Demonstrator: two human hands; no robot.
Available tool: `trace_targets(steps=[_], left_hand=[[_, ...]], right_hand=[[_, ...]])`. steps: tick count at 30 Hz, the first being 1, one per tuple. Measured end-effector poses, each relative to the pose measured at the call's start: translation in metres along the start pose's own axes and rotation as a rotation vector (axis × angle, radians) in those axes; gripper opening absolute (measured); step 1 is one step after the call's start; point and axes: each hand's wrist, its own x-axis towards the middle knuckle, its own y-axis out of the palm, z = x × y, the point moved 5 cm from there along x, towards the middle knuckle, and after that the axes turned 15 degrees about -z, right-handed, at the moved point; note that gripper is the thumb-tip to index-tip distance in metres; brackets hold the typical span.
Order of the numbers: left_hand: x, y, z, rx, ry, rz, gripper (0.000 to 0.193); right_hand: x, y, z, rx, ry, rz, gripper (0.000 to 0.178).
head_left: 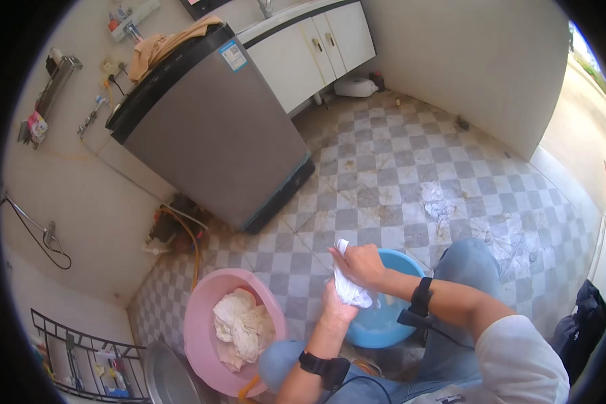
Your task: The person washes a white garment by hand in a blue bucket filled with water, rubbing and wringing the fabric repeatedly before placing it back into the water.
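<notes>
A white cloth (350, 288) is bunched and twisted between my two hands, above the left rim of a light blue basin (390, 330). My right hand (363, 266) is closed around its upper part, and a short end sticks up past the fingers. Lower down, my left hand (340, 308) grips the other part, its fingers partly hidden behind the cloth. Left of my hands stands a pink basin (198, 330) with crumpled cream cloths (242, 326) inside. What lies in the blue basin is mostly covered by my right arm.
A grey washing machine (215, 128) with a tan cloth (168, 47) on top stands ahead. Behind it is a white sink cabinet (310, 54). A metal basin (168, 374) and black wire rack (87, 357) are at lower left. Wet patches mark the checkered floor (411, 158).
</notes>
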Motion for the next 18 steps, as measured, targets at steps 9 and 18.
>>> trace_targets(steps=[9, 18], left_hand=[[0.014, -0.014, -0.001, 0.08, -0.015, -0.168, 0.036], [0.052, -0.047, -0.021, 1.475, 1.102, 0.235, 0.03]], right_hand=[[-0.016, 0.015, 0.003, 0.002, -0.285, 0.055, 0.015], [-0.056, 0.016, 0.028, 0.148, -0.607, 0.12, 0.011]])
